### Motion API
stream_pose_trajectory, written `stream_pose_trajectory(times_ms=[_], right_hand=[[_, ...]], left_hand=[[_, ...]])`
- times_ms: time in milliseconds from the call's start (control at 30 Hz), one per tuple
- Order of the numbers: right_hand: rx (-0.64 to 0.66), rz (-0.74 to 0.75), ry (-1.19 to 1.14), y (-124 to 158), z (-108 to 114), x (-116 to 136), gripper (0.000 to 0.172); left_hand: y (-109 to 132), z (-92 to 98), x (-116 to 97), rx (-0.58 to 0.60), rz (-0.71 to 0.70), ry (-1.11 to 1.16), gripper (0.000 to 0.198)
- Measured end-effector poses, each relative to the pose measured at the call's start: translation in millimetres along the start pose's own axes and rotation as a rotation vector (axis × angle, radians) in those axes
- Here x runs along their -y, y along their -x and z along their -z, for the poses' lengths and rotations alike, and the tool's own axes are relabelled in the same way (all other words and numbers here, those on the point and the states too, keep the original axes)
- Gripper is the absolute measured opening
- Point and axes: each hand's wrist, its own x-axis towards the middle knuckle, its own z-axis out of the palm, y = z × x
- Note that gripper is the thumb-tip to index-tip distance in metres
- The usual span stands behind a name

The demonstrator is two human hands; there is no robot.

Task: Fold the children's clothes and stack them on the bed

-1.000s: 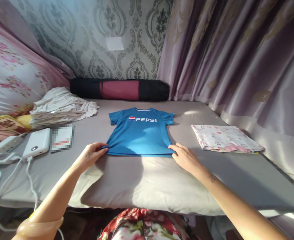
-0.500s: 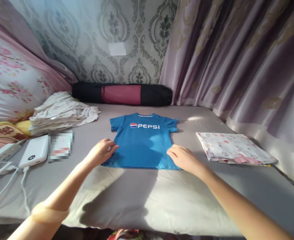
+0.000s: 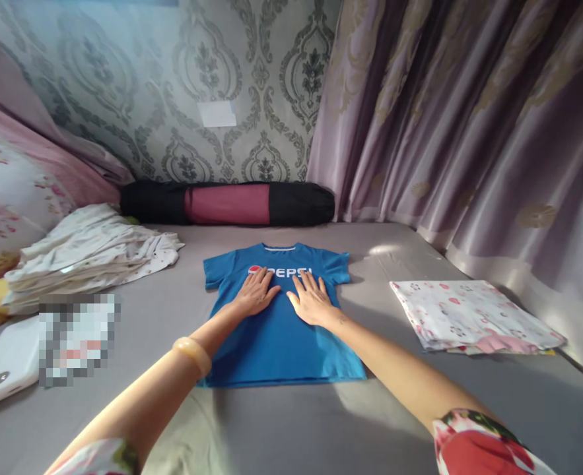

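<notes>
A blue T-shirt [image 3: 276, 336] with a white printed logo lies spread flat, front up, on the grey bed sheet [image 3: 291, 422]. My left hand [image 3: 257, 293] rests flat on its chest with fingers stretched out, partly covering the logo. My right hand [image 3: 311, 299] lies flat beside it, fingers spread, just under the lettering. Neither hand holds anything. A pale bangle [image 3: 192, 353] sits on my left wrist.
A folded floral cloth [image 3: 469, 315] lies to the right. A heap of white clothes [image 3: 90, 254] sits at the left, with a white power bank [image 3: 4, 363] nearer. A black and maroon roll bag [image 3: 226, 203] lies along the wall. Curtains [image 3: 469, 132] hang at the right.
Both hands left the shirt's bottom corners and moved up and inward onto its chest, now lying flat side by side. The view has moved closer to the bed.
</notes>
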Motion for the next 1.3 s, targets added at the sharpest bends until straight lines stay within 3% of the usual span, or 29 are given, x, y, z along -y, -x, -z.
stream_pose_trajectory(times_ms=[200,400,567,667,767,833,1000,1167,1300], right_hand=[[0.007,-0.121,-0.011,-79.1,1.0,-14.4,0.066],[-0.103,-0.208,0.007,-126.3,1.0,-36.1,0.058],[-0.060,-0.158,0.079,-115.1,15.6,-69.2,0.054],[-0.064,-0.248,0.155,-85.4,39.4,-96.6,0.053],[-0.210,-0.342,0.181,-40.2,63.2,-110.6,0.045],[-0.217,-0.397,0.110,-6.3,71.6,-107.8,0.039],[0.044,-0.460,-0.109,68.5,60.9,-76.0,0.033],[0.039,-0.460,-0.183,113.4,47.7,-43.0,0.031],[0.044,-0.412,-0.186,134.2,50.3,-25.0,0.027]], left_hand=[[-59.6,3.5,19.8,-0.050,0.175,-0.095,0.063],[-81.9,-0.3,34.5,-0.099,0.274,-0.210,0.060],[-80.9,0.0,34.5,-0.061,0.272,-0.192,0.063],[-83.0,8.0,34.0,0.023,0.289,-0.135,0.063],[-88.5,23.5,28.3,0.079,0.293,-0.105,0.062],[-93.9,36.0,16.6,0.057,0.282,-0.119,0.056],[-115.9,51.8,-48.7,0.012,0.155,-0.071,0.037],[-143.3,27.9,-135.1,0.128,-0.040,0.076,0.026],[-154.5,1.6,-182.5,0.130,0.021,0.096,0.043]])
